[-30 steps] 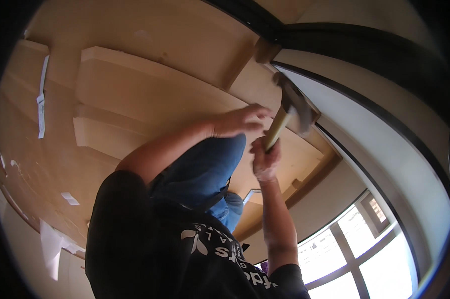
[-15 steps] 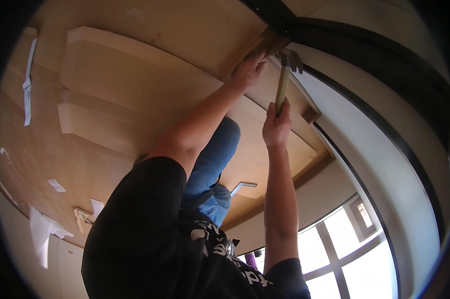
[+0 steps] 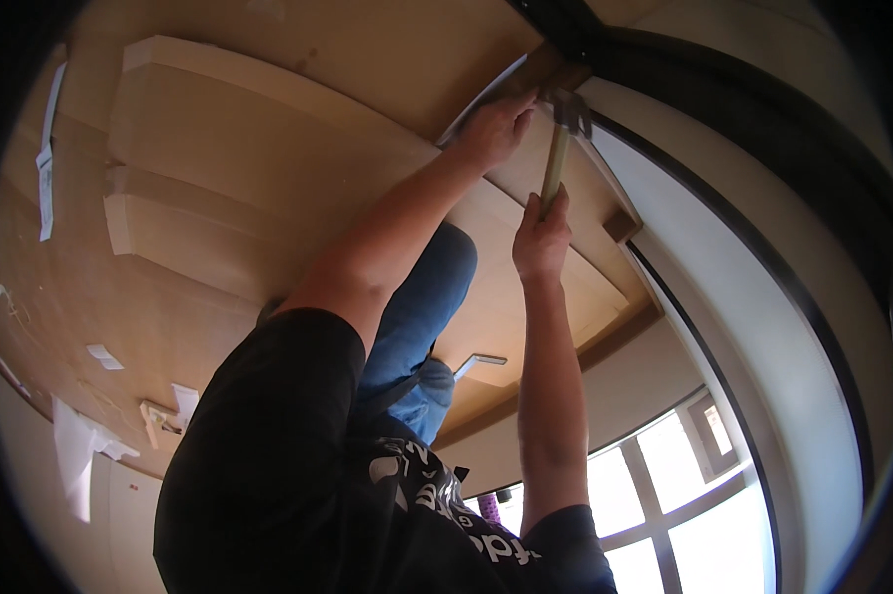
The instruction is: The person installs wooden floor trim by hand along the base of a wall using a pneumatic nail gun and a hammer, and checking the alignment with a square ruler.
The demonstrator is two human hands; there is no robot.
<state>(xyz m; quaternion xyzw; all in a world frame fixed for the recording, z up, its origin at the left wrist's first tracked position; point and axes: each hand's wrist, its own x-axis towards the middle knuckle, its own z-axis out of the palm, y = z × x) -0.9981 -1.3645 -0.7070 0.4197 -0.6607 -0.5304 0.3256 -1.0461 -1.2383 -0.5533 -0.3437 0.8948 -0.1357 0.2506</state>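
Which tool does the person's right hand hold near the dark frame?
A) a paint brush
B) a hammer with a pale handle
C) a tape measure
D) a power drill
B: the right hand grips the pale handle of a hammer, whose metal head is up by the dark frame.

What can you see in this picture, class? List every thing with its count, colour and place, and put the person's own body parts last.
Hammer with pale wooden handle and dark metal head: one, top centre, head against the small brown wooden block.
Small brown wooden block: one, under the left fingers, at the dark frame's corner.
Dark curved frame: one, black, running down the right side.
Pale wooden panels: several, light tan, stepped, across the upper left.
White paper strips: several, left edge.
Window with white bars: one, bright, lower right.
Metal bracket: one, silver, centre.
Black printed shirt: one, bottom.
Blue jeans: one pair, centre.
Left hand: on the block.
Right hand: gripping the hammer handle.
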